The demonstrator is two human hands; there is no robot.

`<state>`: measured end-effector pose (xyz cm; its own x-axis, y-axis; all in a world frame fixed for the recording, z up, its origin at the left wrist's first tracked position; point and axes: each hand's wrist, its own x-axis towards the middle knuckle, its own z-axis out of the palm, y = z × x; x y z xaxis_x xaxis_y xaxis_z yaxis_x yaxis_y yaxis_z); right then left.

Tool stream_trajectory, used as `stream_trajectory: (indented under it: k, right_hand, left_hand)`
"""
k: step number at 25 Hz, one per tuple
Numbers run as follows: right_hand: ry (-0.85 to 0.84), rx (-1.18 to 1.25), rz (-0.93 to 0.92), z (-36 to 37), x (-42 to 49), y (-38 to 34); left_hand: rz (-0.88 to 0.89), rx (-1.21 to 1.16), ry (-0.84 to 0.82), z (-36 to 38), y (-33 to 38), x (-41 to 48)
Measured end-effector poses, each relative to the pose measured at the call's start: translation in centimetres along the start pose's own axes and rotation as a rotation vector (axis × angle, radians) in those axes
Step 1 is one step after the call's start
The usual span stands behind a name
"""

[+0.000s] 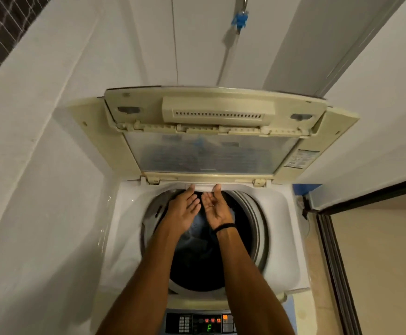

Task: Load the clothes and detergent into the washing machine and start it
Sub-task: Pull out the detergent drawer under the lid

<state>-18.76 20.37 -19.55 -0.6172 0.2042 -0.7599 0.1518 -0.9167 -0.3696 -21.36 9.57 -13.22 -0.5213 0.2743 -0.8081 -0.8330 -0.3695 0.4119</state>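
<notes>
A top-loading washing machine (pixel 281 226) stands with its lid (pixel 204 153) raised. Both hands reach across the drum. The left hand (pixel 183 209) and right hand (pixel 217 209) are open and hold nothing, fingertips touching a white panel (pixel 205 188) at the back rim. Dark clothes (pixel 198 227) lie inside the drum. The control panel (pixel 200 323) shows a green F.
</notes>
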Motion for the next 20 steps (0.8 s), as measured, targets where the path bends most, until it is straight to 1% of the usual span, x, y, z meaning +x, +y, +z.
stream_trajectory:
  k: [3,5,9,12,14,16,20]
  right_hand:
    - [-0.092,0.024,-0.052,-1.0,1.7,0.1]
    - [-0.072,-0.016,-0.065,-1.8,2.2,-0.2]
    - [-0.017,-0.207,-0.093,-3.0,3.0,-1.1]
    - [-0.002,-0.27,-0.106,-3.1,2.8,-1.7]
    - [0.009,-0.258,-0.12,-3.0,2.8,-1.5]
    - [0.015,-0.197,-0.134,-2.7,2.8,-1.0]
    - [-0.12,0.01,-0.151,-2.0,3.1,-0.1]
  left_hand:
    - [-0.008,-0.164,-0.032,0.2,-0.6,4.0]
    - [-0.003,-0.195,-0.046,-0.4,-1.2,5.7]
    - [-0.028,-0.051,-0.014,-2.0,-1.2,7.1]
    - [-0.014,-0.033,-0.012,-2.5,-0.7,7.1]
    - [0.029,-0.076,-0.042,-2.7,-0.8,7.4]
    - [0.081,-0.143,-0.071,-2.5,-1.0,7.6]
    - [0.168,-0.241,-0.141,-1.8,-1.8,8.0]
